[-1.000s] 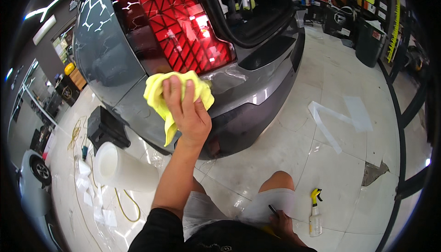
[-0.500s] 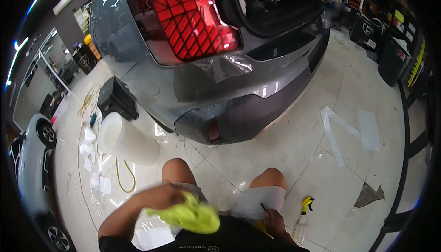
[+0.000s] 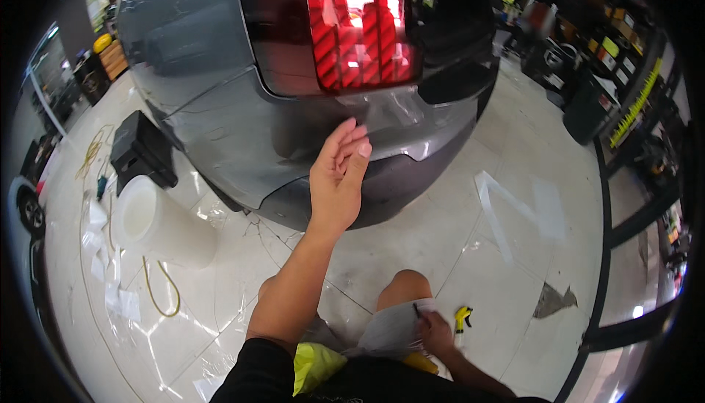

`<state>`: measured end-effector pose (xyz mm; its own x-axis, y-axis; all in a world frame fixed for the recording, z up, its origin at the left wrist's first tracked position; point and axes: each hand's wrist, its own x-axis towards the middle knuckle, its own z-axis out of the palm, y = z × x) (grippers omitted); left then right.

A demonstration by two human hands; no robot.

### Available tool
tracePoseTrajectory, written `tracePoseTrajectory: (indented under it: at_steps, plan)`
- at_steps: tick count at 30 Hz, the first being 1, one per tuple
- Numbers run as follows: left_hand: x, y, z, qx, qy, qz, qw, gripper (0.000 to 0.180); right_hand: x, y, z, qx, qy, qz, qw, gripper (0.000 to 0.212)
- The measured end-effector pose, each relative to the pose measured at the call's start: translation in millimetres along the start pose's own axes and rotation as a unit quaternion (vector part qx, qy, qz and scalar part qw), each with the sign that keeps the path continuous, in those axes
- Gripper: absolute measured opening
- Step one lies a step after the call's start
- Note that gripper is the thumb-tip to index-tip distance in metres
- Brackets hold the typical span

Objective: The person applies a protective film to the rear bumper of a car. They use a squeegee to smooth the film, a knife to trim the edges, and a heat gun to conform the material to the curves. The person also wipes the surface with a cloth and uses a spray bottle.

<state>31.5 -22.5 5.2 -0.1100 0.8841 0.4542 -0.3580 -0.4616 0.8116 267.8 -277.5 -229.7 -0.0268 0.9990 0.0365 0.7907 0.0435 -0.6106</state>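
My left hand (image 3: 339, 183) is stretched out in front of the grey rear bumper (image 3: 220, 139) of a car, empty, its fingers loosely bent and apart. Past its fingertips, a wrinkled piece of clear film (image 3: 396, 107) clings to the bodywork below the red tail light (image 3: 360, 28). Down by my right thigh, my right hand (image 3: 438, 333) is closed around a small dark stick-like tool (image 3: 417, 310); most of it is hidden, so its kind is unclear. A yellow-green cloth (image 3: 316, 365) lies bunched at my lap, beside my left upper arm.
A spray bottle with a yellow-black trigger (image 3: 462, 318) stands right of my right hand. At left are a white bucket (image 3: 176, 230), a black step stool (image 3: 143, 152) and a yellow hose (image 3: 163, 296). Backing strips (image 3: 499, 216) lie on the floor at right, near a black frame (image 3: 604, 234).
My left hand has let go of the yellow-green cloth, now at my lap, and reached forward to the bumper. The view has shifted closer to the tail light. My right hand keeps its hold.
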Motion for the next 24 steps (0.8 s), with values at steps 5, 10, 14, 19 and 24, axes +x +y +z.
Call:
tracePoseTrajectory:
  at_steps: [5,10,14,19,24]
  plan:
    - [16,11,6,-0.079,-0.032,-0.003,0.996,0.031,49,-32,-8,0.147,-0.002,0.067,0.987,0.023]
    - [23,-1,-10,-0.022,-0.052,0.012,0.998,0.018,81,-93,-46,0.284,0.023,0.143,0.948,0.019]
    - [-17,3,-28,-0.003,-0.100,-0.057,0.993,0.019,135,-190,-80,0.427,0.160,-0.002,0.890,0.015]
    - [-50,-6,-48,0.082,-0.302,-0.096,0.945,0.025,168,-221,-66,0.397,0.209,-0.025,0.893,0.016]
    - [-26,-4,-60,0.207,-0.297,0.093,0.928,0.026,93,-160,-64,0.024,0.168,0.044,0.984,0.036]
